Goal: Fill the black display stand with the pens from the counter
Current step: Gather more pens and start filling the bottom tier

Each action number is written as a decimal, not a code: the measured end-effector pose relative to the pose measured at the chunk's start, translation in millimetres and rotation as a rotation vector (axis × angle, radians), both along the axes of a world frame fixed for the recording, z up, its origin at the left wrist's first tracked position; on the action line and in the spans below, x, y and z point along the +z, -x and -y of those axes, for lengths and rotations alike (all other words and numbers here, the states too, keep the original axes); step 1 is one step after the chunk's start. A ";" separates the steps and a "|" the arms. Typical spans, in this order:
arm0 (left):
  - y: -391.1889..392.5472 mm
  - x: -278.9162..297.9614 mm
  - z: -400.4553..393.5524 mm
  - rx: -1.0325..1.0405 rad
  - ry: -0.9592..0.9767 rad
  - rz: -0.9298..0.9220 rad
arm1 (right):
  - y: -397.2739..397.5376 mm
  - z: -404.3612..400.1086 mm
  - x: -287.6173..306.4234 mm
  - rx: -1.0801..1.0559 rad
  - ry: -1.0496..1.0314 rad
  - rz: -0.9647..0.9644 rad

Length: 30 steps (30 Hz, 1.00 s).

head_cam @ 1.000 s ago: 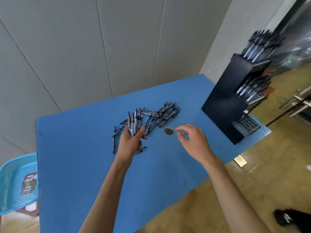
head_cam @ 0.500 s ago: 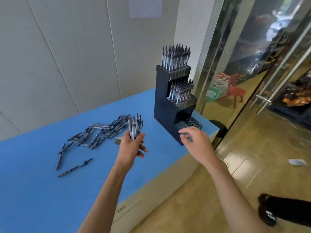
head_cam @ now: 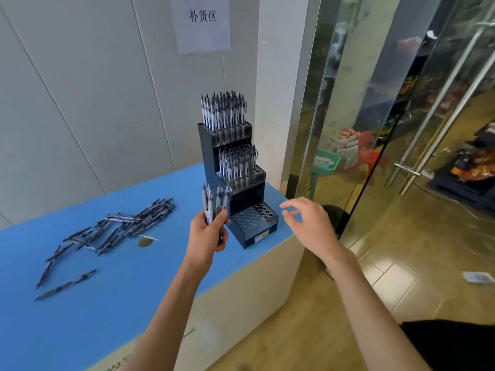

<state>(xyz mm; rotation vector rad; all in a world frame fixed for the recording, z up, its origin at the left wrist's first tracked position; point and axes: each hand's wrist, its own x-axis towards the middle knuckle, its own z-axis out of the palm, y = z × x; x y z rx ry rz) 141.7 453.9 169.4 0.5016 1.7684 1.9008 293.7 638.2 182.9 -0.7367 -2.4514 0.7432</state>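
Note:
A black three-tier display stand (head_cam: 242,195) stands at the right end of the blue counter (head_cam: 112,290). Its top and middle tiers hold many upright pens; the lowest tier (head_cam: 254,218) shows bare holes. My left hand (head_cam: 207,236) grips a bunch of pens (head_cam: 215,200) upright, just left of the lowest tier. My right hand (head_cam: 308,223) hovers with relaxed fingers and nothing in it, just right of the stand. A pile of loose pens (head_cam: 126,226) lies on the counter to the left.
A small round brownish spot (head_cam: 144,242) marks the counter near the pile. A paper sign (head_cam: 202,22) hangs on the wall above. Glass doors (head_cam: 401,116) and a tiled floor are to the right; the counter's edge drops off beside the stand.
The view has swung right toward the stand. My left hand carried the pen bunch from the pile to the stand's lowest tier, and my right hand moved alongside to the stand's right.

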 end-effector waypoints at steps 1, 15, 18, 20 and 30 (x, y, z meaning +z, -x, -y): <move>-0.3 -0.5 -9.2 0.014 -0.004 -0.002 | 1.5 -8.9 -0.8 0.008 0.001 -0.002; 25.1 -12.2 -115.9 0.178 -0.053 0.034 | 74.6 -113.7 -2.7 0.206 0.072 0.011; 31.7 -11.3 -124.5 0.219 -0.053 0.046 | 93.6 -125.8 0.4 0.267 0.122 -0.014; 34.1 -10.8 -128.2 0.249 -0.042 0.053 | 104.4 -131.4 2.3 0.313 0.171 -0.024; 28.2 -4.7 -161.5 0.373 0.035 0.043 | 151.4 -158.7 7.8 0.553 0.621 -0.144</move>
